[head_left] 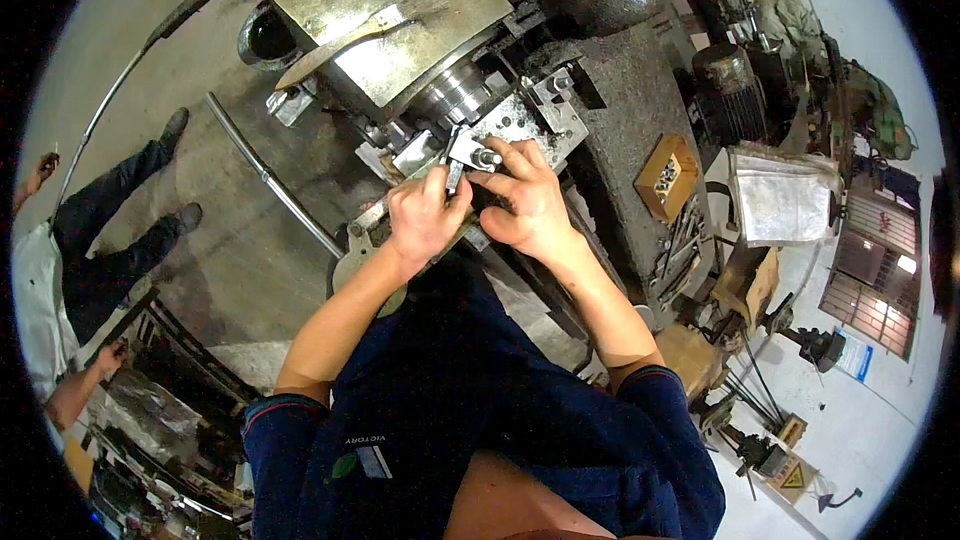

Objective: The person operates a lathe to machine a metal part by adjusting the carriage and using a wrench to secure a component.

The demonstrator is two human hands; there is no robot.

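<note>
- Our left hand (425, 212) has its thumb and fingertips drawn together on the near end of a narrow, dark-grey metal bar (455, 176).
- Our right hand (525, 205) is just beside it, fingers spread and thumb apart; its fingertips reach toward the bar and a short, shiny round steel bolt (487, 158). We cannot tell whether they press on either.
- The bar lies at the inner side of our left fingertips, between the two hands, with the left nearer. Its long axis points away from our body, tipping slightly right at the far end.
- The bolt stands just right of the bar, closer to our right fingers, on a small bright silver metal block (465, 147).
- Beyond the fingertips, a thick, ridged, shiny steel cylinder (455, 95) juts from under a broad, worn metal machine cover (390, 15). On that cover rests a flat brush with a curved wooden handle (345, 45).
- To the right, a small open yellow-brown cardboard box (667, 178) of little metal parts sits on the dark, grimy machine bed (625, 80).
- Well off to the left, another person in dark trousers (100, 195) is partly visible.
</note>
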